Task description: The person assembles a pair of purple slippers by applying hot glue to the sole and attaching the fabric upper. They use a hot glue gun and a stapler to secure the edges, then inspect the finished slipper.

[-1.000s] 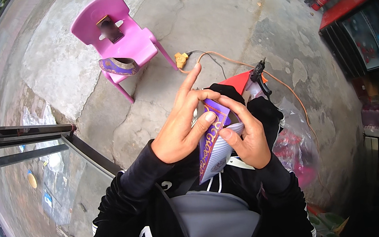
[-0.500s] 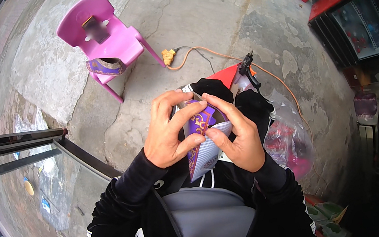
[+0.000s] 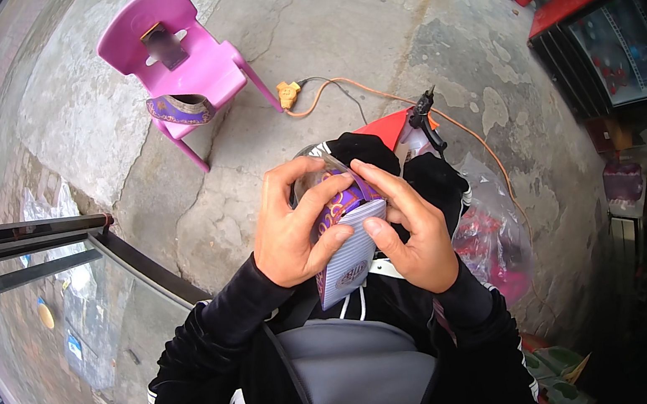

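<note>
Above my lap I hold a folded purple card piece point(image 3: 344, 192) with gold scrollwork and a pale, blue-striped panel point(image 3: 347, 259). My left hand point(image 3: 294, 228) grips its left side, thumb on the striped panel and fingers over the upper edge. From the other side my right hand point(image 3: 411, 230) pinches it, with the thumb near the panel's top right corner. Fingers partly hide the inside of the fold. A purple and gold curved band point(image 3: 180, 110) rests on the front of a pink plastic chair point(image 3: 193, 63), with a dark flat object point(image 3: 164, 48) behind it.
Near my right knee are a black glue gun point(image 3: 425, 120) and a red object point(image 3: 386, 129). An orange cable point(image 3: 400, 97) runs over the concrete floor to a yellow plug point(image 3: 289, 94). A clear plastic bag point(image 3: 494, 234) lies at right, a glass-topped frame point(image 3: 137, 307) at left.
The striped panel has turned and now faces up more squarely, its top edge plainer to see. Both hands keep hold of the card piece, with small shifts of the fingers.
</note>
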The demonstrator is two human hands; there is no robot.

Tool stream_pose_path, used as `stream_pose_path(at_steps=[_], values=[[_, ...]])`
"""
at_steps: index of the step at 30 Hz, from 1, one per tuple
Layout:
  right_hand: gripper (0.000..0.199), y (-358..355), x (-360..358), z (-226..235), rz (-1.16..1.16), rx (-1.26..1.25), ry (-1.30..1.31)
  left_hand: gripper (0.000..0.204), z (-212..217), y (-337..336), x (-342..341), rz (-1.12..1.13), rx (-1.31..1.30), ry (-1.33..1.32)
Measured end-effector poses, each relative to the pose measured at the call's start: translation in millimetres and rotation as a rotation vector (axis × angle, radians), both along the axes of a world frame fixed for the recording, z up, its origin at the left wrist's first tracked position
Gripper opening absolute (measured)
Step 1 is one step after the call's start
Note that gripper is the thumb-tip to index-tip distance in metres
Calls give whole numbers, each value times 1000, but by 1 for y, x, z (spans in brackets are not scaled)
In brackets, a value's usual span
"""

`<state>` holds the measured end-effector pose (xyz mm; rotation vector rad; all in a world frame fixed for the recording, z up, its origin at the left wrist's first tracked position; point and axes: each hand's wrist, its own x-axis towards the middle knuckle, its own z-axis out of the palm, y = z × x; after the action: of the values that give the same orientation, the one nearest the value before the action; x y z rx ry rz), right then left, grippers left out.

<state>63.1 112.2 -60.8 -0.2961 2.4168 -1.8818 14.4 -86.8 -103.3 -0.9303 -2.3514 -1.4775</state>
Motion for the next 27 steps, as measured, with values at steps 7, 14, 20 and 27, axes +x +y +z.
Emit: stream_pose_path(at_steps=[7, 14, 20, 27], values=[[52, 0, 0, 2, -36, 24, 50, 53, 9, 2, -2, -53, -29, 35], [53, -1, 3, 5, -71, 27, 32, 52, 16, 5, 1, -64, -47, 67], [53, -5, 5, 4, -129, -18, 46, 54, 18, 8, 6, -99, -53, 62], [52, -12, 9, 1, -171, 61, 124, 57, 13, 15, 12, -63, -56, 94]])
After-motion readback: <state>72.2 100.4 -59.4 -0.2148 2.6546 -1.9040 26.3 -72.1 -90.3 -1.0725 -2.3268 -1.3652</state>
